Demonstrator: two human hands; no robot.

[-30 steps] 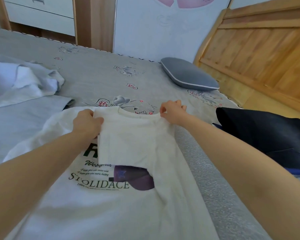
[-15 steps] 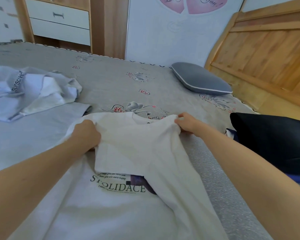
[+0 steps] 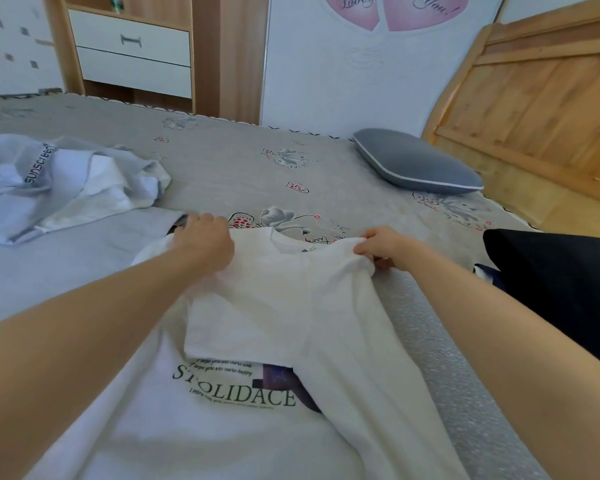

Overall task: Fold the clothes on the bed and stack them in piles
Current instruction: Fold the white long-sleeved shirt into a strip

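Two bare forearms reach out over a white cotton T-shirt with dark printed lettering [image 3: 222,427], which lies face up on the grey patterned bed [image 3: 250,168], nearest the camera. Its right side and sleeve are already turned in over the chest print. The left hand [image 3: 205,242] rests on the left shoulder of the shirt with fingers extended, seemingly holding nothing. The right hand [image 3: 383,247] pinches the folded right shoulder edge between thumb and fingers. Judging by this, the sideways fold is half made: the next move calls for gathering the left shoulder and sleeve and laying them across to match, keeping the collar centred and the cloth flat.

Beside the right arm lies a black garment [image 3: 551,289]. Further left sits a crumpled pale blue and white heap of clothes [image 3: 66,185], not yet folded. Beyond, a grey piped cushion [image 3: 416,164] lies near the wooden headboard [image 3: 534,98].
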